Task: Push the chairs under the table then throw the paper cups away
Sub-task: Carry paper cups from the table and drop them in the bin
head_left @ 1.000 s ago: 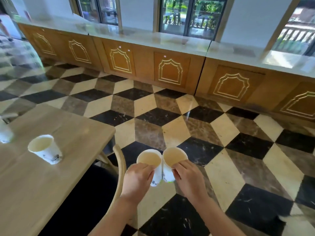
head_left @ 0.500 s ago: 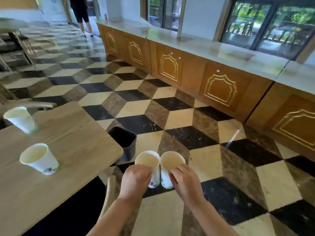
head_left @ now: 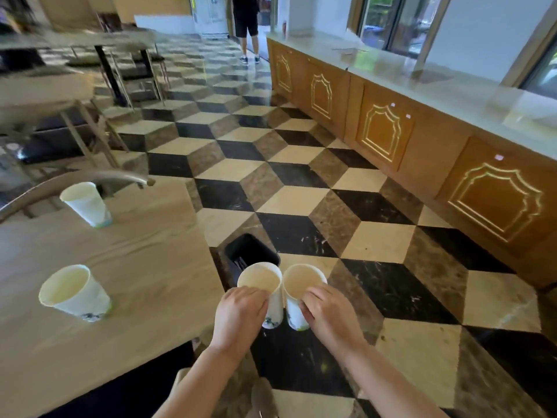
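Observation:
My left hand [head_left: 239, 315] grips a white paper cup [head_left: 262, 280], and my right hand [head_left: 327, 312] grips a second paper cup [head_left: 301, 282]. Both cups are upright, side by side, touching, held over the floor just this side of a small black bin [head_left: 247, 248] that stands off the table's corner. Two more paper cups stay on the wooden table [head_left: 144, 273]: a near one [head_left: 72, 292] and a far one [head_left: 87, 202]. A curved chair back [head_left: 75, 182] shows beyond the table's far edge. Another chair's top [head_left: 180, 377] pokes out under the near edge.
Wooden cabinets [head_left: 382, 134] with a pale counter run along the right side. A person in dark shorts [head_left: 247, 25] stands far down the tiled floor. Other tables and chairs [head_left: 99, 70] fill the far left.
My view has swung left, bringing the black bin closer and right in front of the two held cups. Both hands keep their grip on the cups.

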Motion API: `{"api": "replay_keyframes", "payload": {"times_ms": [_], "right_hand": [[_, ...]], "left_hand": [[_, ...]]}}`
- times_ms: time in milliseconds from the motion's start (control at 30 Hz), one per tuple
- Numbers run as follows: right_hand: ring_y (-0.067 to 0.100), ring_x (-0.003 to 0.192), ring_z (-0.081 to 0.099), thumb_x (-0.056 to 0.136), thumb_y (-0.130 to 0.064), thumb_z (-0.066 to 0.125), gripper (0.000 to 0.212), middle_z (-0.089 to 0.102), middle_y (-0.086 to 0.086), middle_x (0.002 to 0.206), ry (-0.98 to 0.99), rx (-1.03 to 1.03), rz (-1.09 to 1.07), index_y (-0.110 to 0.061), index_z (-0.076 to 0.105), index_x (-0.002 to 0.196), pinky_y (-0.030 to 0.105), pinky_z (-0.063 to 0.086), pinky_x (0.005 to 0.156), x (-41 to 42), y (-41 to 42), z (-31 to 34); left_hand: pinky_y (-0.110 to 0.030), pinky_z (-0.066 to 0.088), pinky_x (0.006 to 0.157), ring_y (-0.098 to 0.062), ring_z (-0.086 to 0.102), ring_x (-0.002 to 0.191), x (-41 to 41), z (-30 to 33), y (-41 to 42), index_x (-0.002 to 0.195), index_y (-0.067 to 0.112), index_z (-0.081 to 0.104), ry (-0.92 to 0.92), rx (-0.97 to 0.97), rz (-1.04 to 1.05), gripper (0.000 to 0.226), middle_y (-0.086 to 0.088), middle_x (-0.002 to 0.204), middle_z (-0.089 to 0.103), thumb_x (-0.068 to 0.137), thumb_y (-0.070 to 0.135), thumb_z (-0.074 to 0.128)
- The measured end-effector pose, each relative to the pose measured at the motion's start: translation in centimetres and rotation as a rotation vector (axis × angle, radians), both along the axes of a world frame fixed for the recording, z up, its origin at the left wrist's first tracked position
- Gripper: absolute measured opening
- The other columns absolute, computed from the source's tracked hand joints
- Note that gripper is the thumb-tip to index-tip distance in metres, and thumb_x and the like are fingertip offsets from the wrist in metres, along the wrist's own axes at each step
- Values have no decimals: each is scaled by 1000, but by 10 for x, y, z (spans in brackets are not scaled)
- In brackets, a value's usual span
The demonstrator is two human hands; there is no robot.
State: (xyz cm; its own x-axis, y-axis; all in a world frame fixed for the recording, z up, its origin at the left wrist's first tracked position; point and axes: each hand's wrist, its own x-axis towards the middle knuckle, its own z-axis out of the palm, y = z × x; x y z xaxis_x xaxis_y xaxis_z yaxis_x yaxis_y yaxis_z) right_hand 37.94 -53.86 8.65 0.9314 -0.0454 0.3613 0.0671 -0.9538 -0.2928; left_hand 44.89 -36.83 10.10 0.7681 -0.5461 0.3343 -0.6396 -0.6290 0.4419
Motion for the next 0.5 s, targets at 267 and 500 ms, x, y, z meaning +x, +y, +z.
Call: {"api": "replay_keyframes", "payload": {"times_ms": [267, 500], "right_hand": [[17, 56, 52, 81, -13, 51, 23, 57, 0, 59, 8, 0, 77, -11, 59, 60, 31, 47, 47, 132, -41, 0], [16, 50, 46, 65, -1, 76, 26, 50, 0, 52, 120, 41, 104, -11, 54, 53, 28, 41, 40, 224, -61, -24]], "left_hand": [[-27, 52, 65, -13, 66, 61, 118, -2, -37, 66, 19, 72, -7, -1, 16, 28, 7, 66, 71, 49, 5, 89], [-31, 54, 61, -17, 64, 55, 206, -35, -55, 64, 15, 71, 63, 81, 66, 28, 3, 61, 69, 47, 0, 88]]}}
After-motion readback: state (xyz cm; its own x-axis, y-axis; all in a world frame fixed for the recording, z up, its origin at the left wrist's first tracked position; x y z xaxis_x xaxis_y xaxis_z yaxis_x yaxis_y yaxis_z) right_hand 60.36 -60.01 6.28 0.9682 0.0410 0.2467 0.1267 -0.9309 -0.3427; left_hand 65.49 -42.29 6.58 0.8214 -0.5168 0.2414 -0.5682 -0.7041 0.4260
